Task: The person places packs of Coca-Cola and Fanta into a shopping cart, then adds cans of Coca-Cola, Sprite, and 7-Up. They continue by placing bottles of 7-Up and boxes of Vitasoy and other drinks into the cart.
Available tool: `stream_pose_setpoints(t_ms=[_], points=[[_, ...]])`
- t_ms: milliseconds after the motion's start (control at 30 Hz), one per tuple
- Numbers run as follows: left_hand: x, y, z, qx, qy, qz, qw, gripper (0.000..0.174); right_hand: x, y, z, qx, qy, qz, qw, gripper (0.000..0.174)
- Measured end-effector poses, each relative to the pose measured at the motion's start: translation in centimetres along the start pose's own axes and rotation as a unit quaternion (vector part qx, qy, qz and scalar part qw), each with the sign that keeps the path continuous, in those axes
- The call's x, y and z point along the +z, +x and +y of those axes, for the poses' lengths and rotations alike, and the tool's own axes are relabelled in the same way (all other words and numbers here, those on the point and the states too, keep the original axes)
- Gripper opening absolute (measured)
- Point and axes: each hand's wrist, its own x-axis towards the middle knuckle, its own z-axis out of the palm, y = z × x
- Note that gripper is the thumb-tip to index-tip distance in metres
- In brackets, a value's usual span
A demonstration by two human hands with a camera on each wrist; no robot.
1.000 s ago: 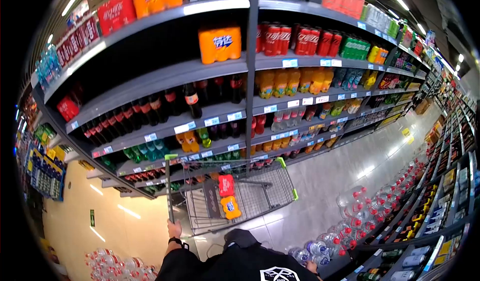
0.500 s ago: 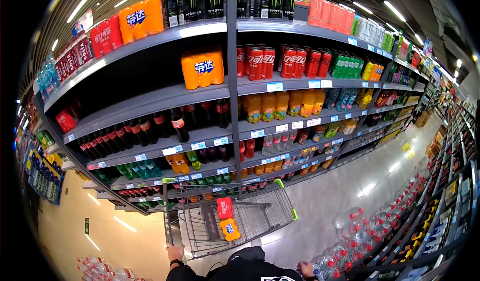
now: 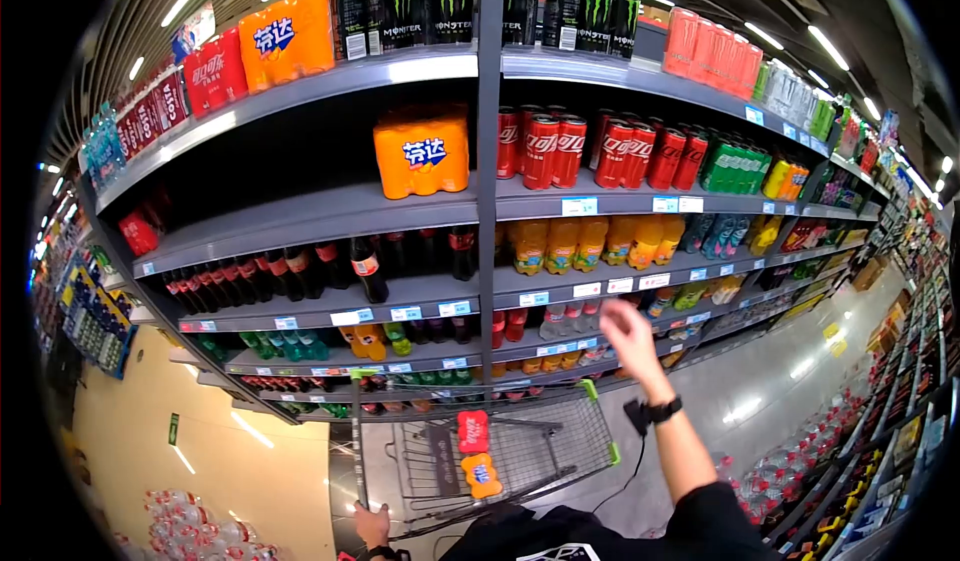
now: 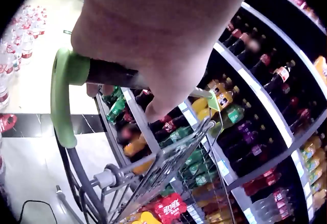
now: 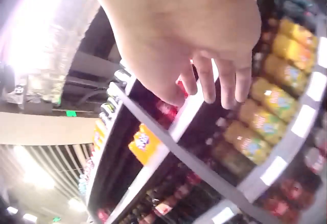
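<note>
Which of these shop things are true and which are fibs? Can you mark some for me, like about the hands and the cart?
1. The left hand holds the handle of the shopping cart. True.
2. The right hand grips a bottle. False: the right hand holds nothing; it is raised in front of the shelves.
3. In the cart, the orange pack lies next to the red pack. True.
4. The cart is filled to the brim. False: much of its bottom is bare.
5. Black cans stand on the top shelf. True.
</note>
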Motion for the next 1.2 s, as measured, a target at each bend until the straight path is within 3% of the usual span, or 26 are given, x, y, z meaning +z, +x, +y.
stream_pose_setpoints(t_ms=[67, 133, 267, 367, 533, 633, 733, 800, 867, 900, 933, 1000, 1067, 1133, 1200], points=[[0.2, -0.7, 1.2, -0.002, -0.029, -0.016, 0.999, 0.094, 0.3, 5.8, -4.0, -0.036, -0.023, 0.006, 0.999, 0.036], [0.8, -2.5, 2.8, 0.030, -0.060, 0.017, 0.998, 0.096, 1.0, 11.1, -6.8, -0.150, -0.045, 0.039, 0.987, 0.041], [1.0, -6.6, 7.2, 0.089, -0.132, 0.059, 0.986, 0.095, 2.1, 20.3, -9.6, -0.251, -0.092, 0.078, 0.960, 0.057], [1.9, -9.4, 9.6, 0.102, -0.160, 0.079, 0.979, 0.093, 3.7, 26.4, -9.2, -0.280, -0.170, 0.129, 0.936, 0.063], [1.8, -13.7, 13.4, 0.133, -0.178, 0.091, 0.971, 0.084, 5.0, 31.2, -9.8, -0.304, -0.338, 0.173, 0.873, 0.057], [1.2, -16.0, 15.0, 0.142, -0.186, 0.119, 0.965, 0.081, 4.9, 31.7, -9.9, -0.244, -0.223, 0.149, 0.932, 0.060], [1.7, -17.2, 15.7, 0.139, -0.187, 0.146, 0.961, 0.079, 5.3, 31.1, -8.6, -0.224, -0.070, 0.206, 0.950, 0.071], [1.8, -18.2, 16.4, 0.144, -0.188, 0.160, 0.958, 0.078, 6.1, 31.4, -6.2, -0.246, -0.038, 0.253, 0.935, 0.076], [1.7, -19.0, 17.3, 0.138, -0.184, 0.163, 0.959, 0.075, 6.1, 31.3, -4.1, -0.104, 0.041, 0.168, 0.979, 0.078], [1.5, -19.3, 17.8, 0.153, -0.190, 0.160, 0.956, 0.073, 6.5, 32.2, -2.4, -0.127, -0.004, 0.185, 0.975, 0.077], [0.9, -19.7, 18.5, 0.169, -0.194, 0.156, 0.954, 0.071, 5.8, 32.2, -2.4, -0.118, 0.010, 0.138, 0.983, 0.074], [0.1, -20.4, 19.9, 0.169, -0.189, 0.157, 0.955, 0.066, 5.4, 31.5, -2.7, -0.155, 0.070, 0.150, 0.974, 0.070], [-0.4, -20.5, 20.8, 0.208, -0.201, 0.152, 0.945, 0.061, 5.2, 29.4, -3.8, -0.237, 0.087, 0.246, 0.936, 0.068], [-1.6, -21.0, 22.5, 0.224, -0.206, 0.164, 0.938, 0.055, 4.5, 26.9, -5.3, -0.260, 0.155, 0.263, 0.916, 0.067], [-2.6, -21.0, 23.9, 0.286, -0.183, 0.174, 0.924, 0.054, 3.8, 22.2, -7.3, -0.237, 0.213, 0.217, 0.923, 0.059]])
